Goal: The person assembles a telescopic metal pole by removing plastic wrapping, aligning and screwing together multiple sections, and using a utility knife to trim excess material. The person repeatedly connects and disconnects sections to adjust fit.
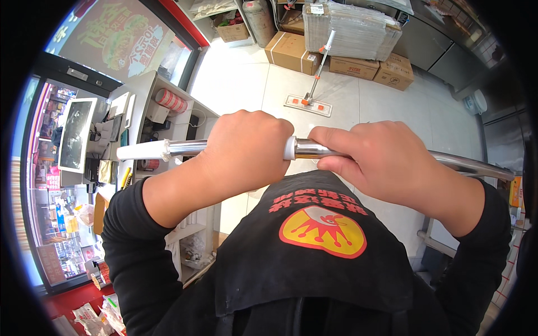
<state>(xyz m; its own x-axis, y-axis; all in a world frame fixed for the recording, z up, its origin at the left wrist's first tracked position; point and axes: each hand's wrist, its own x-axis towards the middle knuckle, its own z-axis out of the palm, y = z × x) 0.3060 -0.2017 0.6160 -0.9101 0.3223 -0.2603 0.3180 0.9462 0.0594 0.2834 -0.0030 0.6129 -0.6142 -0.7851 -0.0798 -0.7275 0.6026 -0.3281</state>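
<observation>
White-and-silver pole [307,148], black apron [314,280]

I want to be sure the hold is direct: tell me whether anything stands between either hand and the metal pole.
Nothing visible does. The left hand wraps bare around the metal pole beside its white collar; the right hand grips it bare, farther right.
</observation>
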